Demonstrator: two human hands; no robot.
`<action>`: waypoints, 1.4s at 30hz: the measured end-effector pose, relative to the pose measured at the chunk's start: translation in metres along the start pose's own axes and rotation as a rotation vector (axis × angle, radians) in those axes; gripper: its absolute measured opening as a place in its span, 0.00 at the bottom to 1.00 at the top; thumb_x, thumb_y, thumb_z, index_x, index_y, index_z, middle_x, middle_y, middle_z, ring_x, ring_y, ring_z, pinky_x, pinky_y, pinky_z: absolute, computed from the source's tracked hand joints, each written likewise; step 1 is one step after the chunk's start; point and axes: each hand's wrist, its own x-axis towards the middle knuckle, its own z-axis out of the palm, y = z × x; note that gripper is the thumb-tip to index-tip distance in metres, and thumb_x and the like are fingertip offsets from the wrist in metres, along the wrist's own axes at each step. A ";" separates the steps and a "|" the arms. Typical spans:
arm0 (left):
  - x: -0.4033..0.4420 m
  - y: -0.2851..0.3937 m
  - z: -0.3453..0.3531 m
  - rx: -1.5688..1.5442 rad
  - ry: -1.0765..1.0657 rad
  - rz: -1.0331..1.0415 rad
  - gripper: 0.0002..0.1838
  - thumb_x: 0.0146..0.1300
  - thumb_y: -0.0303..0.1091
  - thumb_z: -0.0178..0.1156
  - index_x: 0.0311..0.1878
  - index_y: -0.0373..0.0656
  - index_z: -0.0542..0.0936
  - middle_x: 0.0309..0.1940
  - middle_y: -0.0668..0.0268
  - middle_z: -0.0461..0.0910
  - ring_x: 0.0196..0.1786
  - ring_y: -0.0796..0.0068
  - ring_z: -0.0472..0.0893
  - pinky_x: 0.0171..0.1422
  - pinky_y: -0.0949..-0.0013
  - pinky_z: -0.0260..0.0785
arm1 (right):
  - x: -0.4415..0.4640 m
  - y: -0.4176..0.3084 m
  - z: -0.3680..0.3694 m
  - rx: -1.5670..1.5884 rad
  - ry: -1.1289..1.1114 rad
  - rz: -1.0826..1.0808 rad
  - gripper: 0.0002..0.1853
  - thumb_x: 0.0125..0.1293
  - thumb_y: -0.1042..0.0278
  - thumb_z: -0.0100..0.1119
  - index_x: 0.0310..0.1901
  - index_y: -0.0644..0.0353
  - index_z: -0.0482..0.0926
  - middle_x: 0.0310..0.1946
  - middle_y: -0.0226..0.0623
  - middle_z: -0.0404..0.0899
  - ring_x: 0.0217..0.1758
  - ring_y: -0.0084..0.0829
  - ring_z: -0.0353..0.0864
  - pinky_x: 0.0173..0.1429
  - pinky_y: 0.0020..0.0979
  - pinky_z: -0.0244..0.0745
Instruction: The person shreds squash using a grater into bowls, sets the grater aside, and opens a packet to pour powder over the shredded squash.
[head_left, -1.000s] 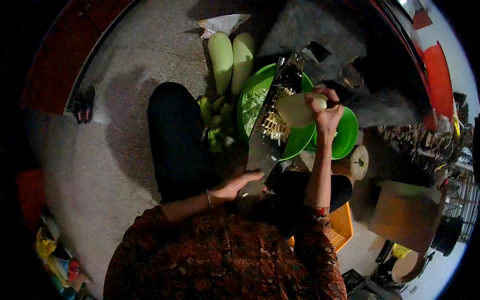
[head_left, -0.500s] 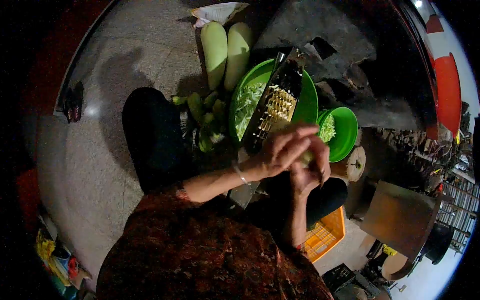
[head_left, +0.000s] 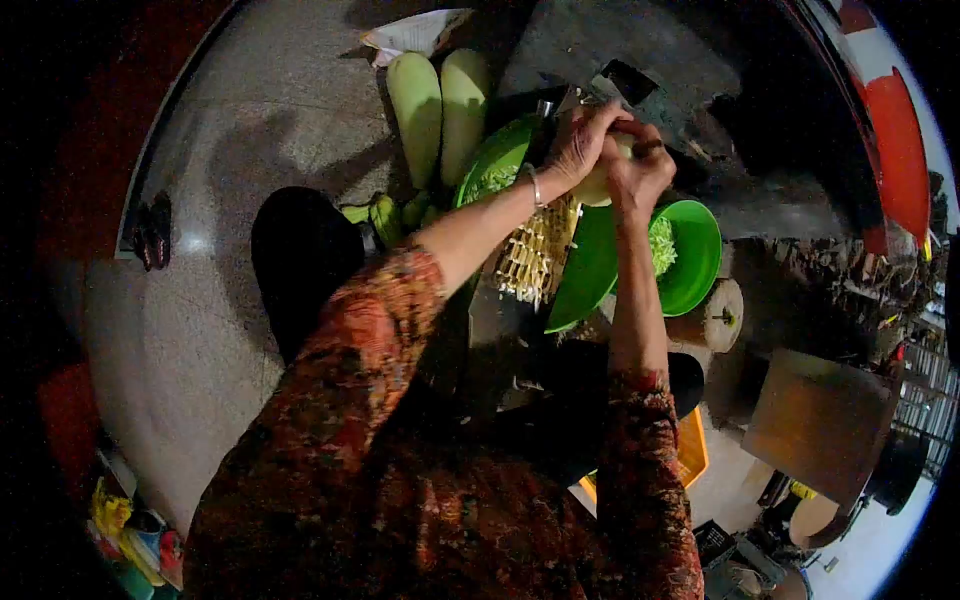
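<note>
My left hand (head_left: 578, 148) and my right hand (head_left: 640, 170) are both wrapped round a pale gourd piece (head_left: 594, 187), near the far end of a long grater (head_left: 530, 262). The grater slants over a large green basin (head_left: 585, 280), and pale shreds lie on its teeth. Green-white shreds (head_left: 492, 181) show in the basin to the left of the board. A smaller green bowl (head_left: 695, 262), with more shreds inside, stands to the right of my right forearm. Much of the gourd piece is hidden by my fingers.
Two whole pale gourds (head_left: 416, 115) lie beyond the basin, below a white bag (head_left: 415, 36). Green pieces (head_left: 384, 218) are near my left knee. A round wooden block (head_left: 722, 316), an orange crate (head_left: 691, 447) and a brown board (head_left: 820, 425) are at the right.
Both hands have moved forward along the grater with the gourd piece, from its near part to its far end. My left hand has come from the board's near end onto the piece.
</note>
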 end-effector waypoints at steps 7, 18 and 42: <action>-0.154 0.131 -0.022 0.145 -0.147 0.021 0.18 0.69 0.39 0.38 0.45 0.42 0.76 0.37 0.57 0.80 0.39 0.60 0.80 0.47 0.59 0.69 | -0.122 -0.128 -0.076 -0.021 -0.138 -0.122 0.14 0.53 0.65 0.64 0.39 0.62 0.78 0.34 0.36 0.79 0.39 0.31 0.77 0.47 0.29 0.72; -0.033 -0.021 -0.003 0.093 0.140 0.084 0.17 0.66 0.42 0.42 0.38 0.42 0.79 0.28 0.63 0.81 0.31 0.70 0.81 0.37 0.68 0.71 | -0.020 -0.005 0.007 0.051 -0.127 0.032 0.10 0.47 0.72 0.66 0.31 0.65 0.77 0.27 0.33 0.78 0.31 0.21 0.74 0.36 0.25 0.70; -0.036 -0.007 -0.006 0.093 0.109 0.016 0.22 0.68 0.46 0.44 0.33 0.38 0.79 0.23 0.59 0.80 0.27 0.69 0.79 0.31 0.67 0.67 | -0.023 -0.014 0.017 0.183 0.019 0.134 0.16 0.68 0.62 0.49 0.34 0.68 0.80 0.23 0.33 0.76 0.27 0.19 0.68 0.34 0.23 0.66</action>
